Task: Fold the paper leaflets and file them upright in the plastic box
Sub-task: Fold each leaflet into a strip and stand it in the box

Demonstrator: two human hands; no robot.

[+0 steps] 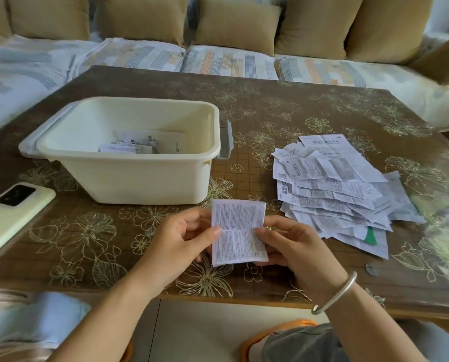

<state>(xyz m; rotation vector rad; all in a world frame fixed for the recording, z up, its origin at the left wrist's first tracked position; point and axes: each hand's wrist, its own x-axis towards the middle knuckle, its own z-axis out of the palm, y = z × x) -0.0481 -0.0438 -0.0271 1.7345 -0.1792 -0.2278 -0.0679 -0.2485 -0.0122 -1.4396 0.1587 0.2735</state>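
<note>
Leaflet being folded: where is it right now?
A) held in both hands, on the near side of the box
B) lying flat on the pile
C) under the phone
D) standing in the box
A: the left hand and the right hand each pinch the leaflet at its middle crease, on the near side of the box.

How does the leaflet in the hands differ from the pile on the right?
The leaflet is one sheet, pinched between left hand and right hand; the pile is many overlapped sheets. The leaflet is lifted; the pile lies on the table. Both are white, finely printed.
</note>
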